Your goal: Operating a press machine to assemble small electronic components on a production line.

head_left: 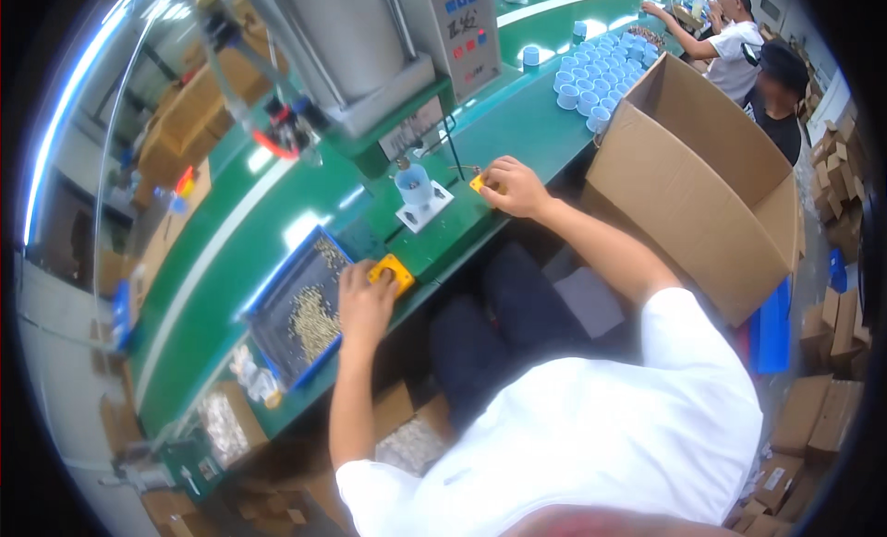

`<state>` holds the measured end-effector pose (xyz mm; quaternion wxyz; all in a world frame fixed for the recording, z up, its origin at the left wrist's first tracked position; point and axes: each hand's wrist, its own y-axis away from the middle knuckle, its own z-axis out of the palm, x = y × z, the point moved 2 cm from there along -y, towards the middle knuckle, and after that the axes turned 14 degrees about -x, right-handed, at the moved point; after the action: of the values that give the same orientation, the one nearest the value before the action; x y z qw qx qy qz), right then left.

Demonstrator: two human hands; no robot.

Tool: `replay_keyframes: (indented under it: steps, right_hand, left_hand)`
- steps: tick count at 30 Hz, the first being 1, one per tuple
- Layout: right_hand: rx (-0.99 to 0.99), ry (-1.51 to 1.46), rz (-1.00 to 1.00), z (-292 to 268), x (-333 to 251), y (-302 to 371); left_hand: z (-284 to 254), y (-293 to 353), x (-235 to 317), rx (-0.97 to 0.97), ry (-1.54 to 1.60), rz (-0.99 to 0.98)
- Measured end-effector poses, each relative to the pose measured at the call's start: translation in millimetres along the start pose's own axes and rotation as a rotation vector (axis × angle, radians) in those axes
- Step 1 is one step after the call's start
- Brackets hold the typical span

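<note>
At green bench (517,121), hands (366,301) (516,187) on yellow boxes (397,271) (479,184), lettered panel (465,38)

To the right of our right hand (516,186) we see an open cardboard box (679,191), heaped cartons (800,413) farther right, and, well beyond that hand, a person in white (735,50) and another person in a black cap (779,120).
</note>
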<state>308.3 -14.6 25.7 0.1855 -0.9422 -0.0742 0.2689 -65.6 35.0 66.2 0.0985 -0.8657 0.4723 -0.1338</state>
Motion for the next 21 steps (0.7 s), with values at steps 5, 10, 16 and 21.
replay_keyframes:
  steps: [5,10,16,21]
  right_hand:
    - [0.086,-0.074,-0.115,13.7,10.5,5.6]
    - [0.264,-0.118,-0.089,34.2,13.5,15.2]
    - [0.301,-0.201,-0.09,36.9,15.1,20.7]
    - [0.365,-0.205,-0.105,34.8,11.0,18.7]
  left_hand:
    - [26.1,46.7,-51.0,0.114,0.341,-0.305]
    - [8.3,86.7,-97.3,-0.282,0.227,-0.62]
    - [-0.6,98.5,-108.0,-0.348,0.308,-0.635]
    - [17.7,89.2,-111.0,-0.142,0.485,-0.648]
